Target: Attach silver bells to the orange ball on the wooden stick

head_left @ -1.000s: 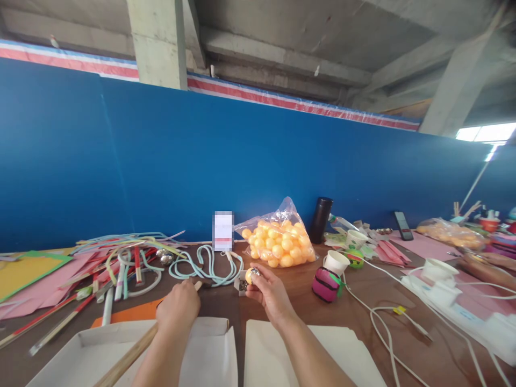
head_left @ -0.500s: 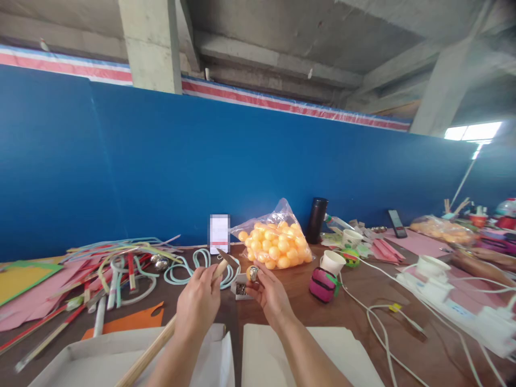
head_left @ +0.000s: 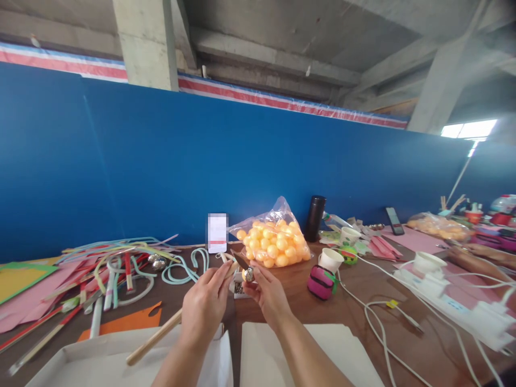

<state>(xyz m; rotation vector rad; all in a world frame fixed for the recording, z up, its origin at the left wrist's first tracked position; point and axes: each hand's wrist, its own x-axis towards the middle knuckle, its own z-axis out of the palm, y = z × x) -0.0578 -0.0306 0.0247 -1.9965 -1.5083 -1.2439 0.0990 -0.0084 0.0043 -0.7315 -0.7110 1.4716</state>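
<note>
My left hand is closed round a tool with a long wooden handle and a dark pointed tip. The tip touches a small silvery ball-shaped piece that my right hand pinches between thumb and fingers. Both hands hover over the brown table, just in front of a small white box. A clear bag of orange balls lies behind them.
Coloured strips, tubes and paper sheets cover the left. Two open white boxes sit at the near edge. A pink pouch, paper cups, a black flask and white cables lie to the right.
My left hand has lifted the wooden-handled tool off the table and brought its tip to the small piece in my right hand. The view has shifted slightly.
</note>
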